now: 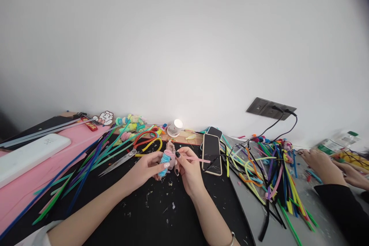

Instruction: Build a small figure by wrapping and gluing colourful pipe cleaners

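Observation:
My left hand [154,166] is closed around a small bundle of coiled blue and pink pipe cleaner [165,160], held above the black mat [138,215]. Beside it, the fingers of my right hand [187,167] pinch a pink pipe cleaner [198,159] whose free end sticks out to the right. The pink strand meets the bundle between my hands, partly hidden by my fingers. Left of my left hand lie scissors [131,153] with red and yellow handles. A phone [211,154] lies just beyond my right hand.
Loose pipe cleaners [89,161] lie at left by pink paper [65,161] and a white case [34,155]. More pipe cleaners [279,177] cover the grey table at right. A white cup [174,127] stands near the wall. A co-worker's hands [323,166] are at far right.

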A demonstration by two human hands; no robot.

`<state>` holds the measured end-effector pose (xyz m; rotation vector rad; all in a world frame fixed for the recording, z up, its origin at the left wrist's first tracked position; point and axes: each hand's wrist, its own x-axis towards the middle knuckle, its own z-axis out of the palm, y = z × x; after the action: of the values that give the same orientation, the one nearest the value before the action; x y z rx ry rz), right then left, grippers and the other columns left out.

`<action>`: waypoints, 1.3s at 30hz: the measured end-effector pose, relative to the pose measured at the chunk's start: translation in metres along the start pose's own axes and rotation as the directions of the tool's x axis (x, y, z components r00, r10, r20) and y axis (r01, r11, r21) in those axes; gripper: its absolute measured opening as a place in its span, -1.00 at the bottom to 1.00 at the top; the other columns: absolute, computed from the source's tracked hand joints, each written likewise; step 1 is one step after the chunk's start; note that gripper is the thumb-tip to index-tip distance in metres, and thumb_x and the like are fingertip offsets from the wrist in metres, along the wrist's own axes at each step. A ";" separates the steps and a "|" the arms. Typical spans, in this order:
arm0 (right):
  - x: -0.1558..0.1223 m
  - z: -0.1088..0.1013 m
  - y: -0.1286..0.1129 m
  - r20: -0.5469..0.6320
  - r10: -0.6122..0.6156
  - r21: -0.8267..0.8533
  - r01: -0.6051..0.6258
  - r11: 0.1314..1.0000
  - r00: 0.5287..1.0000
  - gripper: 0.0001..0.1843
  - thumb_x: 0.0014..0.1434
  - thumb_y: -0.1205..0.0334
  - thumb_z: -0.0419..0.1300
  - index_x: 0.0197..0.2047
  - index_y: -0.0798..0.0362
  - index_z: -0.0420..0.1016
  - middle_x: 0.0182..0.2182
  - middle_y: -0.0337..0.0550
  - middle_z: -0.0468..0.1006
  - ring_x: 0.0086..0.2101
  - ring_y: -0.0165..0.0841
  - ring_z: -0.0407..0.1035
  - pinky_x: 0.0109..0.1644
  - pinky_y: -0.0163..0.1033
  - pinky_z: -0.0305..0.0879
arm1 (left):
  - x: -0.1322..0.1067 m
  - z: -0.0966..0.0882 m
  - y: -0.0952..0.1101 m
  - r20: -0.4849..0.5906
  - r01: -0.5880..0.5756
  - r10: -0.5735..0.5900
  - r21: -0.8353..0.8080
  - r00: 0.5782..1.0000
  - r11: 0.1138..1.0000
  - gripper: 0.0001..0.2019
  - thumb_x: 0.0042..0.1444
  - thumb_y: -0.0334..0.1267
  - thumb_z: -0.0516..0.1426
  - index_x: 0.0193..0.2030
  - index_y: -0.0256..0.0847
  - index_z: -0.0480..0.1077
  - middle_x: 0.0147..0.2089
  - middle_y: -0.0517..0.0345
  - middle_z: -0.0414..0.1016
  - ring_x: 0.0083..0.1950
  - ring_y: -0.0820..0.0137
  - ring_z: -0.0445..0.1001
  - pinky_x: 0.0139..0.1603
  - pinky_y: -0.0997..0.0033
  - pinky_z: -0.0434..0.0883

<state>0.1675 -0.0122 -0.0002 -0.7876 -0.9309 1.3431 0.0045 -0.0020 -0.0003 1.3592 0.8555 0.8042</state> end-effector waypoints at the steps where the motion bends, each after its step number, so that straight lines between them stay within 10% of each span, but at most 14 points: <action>1: 0.000 0.000 0.001 0.007 -0.005 -0.025 0.006 1.000 1.000 -0.75 0.00 0.17 0.36 -0.38 0.06 0.36 -0.68 -0.43 0.30 -0.71 -0.59 0.08 -0.64 -0.47 -0.01 | 0.000 0.000 0.000 0.010 -0.005 0.005 0.005 1.000 1.000 -0.63 0.06 -0.02 0.18 -0.06 -0.20 0.42 -0.24 0.09 0.50 -0.31 0.36 0.41 -0.39 0.41 0.41; 8: -0.003 -0.001 0.004 0.077 -0.076 -0.283 0.095 0.954 0.994 -0.74 0.13 0.10 0.24 -0.45 0.07 0.32 -0.68 -0.39 0.30 -0.69 -0.56 0.09 -0.62 -0.44 0.00 | 0.000 0.004 -0.002 0.044 -0.084 0.092 -0.148 0.995 0.985 -0.72 0.12 -0.11 0.16 -0.07 -0.19 0.39 -0.18 0.10 0.50 -0.11 0.31 0.43 -0.07 0.33 0.36; 20: -0.009 0.000 0.000 0.162 -0.183 -0.590 0.243 0.770 0.970 -0.72 0.23 0.13 0.09 -0.47 0.07 0.33 -0.65 -0.34 0.26 -0.62 -0.48 0.12 -0.55 -0.38 0.03 | -0.001 0.004 0.004 -0.027 -0.135 0.133 -0.092 0.991 0.987 -0.70 0.18 0.00 0.07 -0.21 -0.21 0.40 -0.39 0.18 0.42 -0.34 0.37 0.40 -0.26 0.40 0.33; 32: -0.010 0.004 0.001 0.170 -0.137 -0.443 0.200 0.874 0.976 -0.69 0.27 0.02 0.06 -0.41 0.04 0.32 -0.60 -0.31 0.29 -0.66 -0.48 0.12 -0.58 -0.36 0.05 | -0.004 0.004 -0.006 -0.069 -0.027 0.006 -0.306 0.998 0.952 -0.61 0.18 0.06 0.05 0.08 -0.02 0.37 -0.02 0.10 0.48 0.01 0.29 0.41 0.07 0.27 0.34; 39: -0.010 0.003 0.003 0.167 -0.138 -0.467 0.202 0.861 0.976 -0.69 0.27 0.02 0.06 -0.41 0.04 0.32 -0.62 -0.32 0.28 -0.65 -0.48 0.12 -0.57 -0.36 0.04 | -0.005 0.004 -0.006 -0.113 -0.063 0.045 -0.158 0.993 0.986 -0.57 0.17 0.08 0.04 0.08 -0.09 0.39 -0.23 0.07 0.52 -0.14 0.26 0.44 -0.06 0.27 0.37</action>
<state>0.1638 -0.0221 -0.0024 -0.9751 -1.4385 1.0216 0.0052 -0.0085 -0.0060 1.2088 0.8229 0.9763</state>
